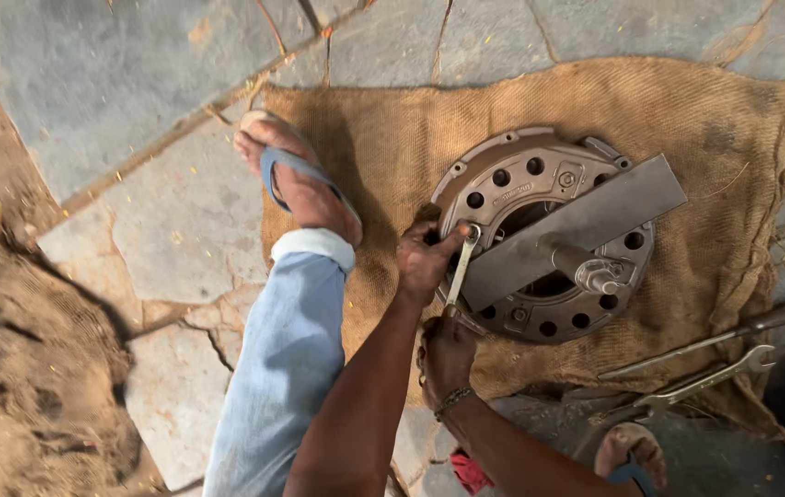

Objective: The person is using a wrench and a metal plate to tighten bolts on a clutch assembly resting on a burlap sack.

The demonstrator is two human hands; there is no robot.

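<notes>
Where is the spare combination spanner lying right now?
In the head view, the silver combination spanner lies at lower right on the edge of the brown burlap sack, beside a long metal rod.

Burlap sack on stone floor; spare wrenches at right; sand pile at left.

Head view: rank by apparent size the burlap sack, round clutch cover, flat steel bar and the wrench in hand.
1. burlap sack
2. round clutch cover
3. flat steel bar
4. wrench, partly hidden by the left hand and right hand

Stone floor: burlap sack spread flat; spanners alongside.
</notes>
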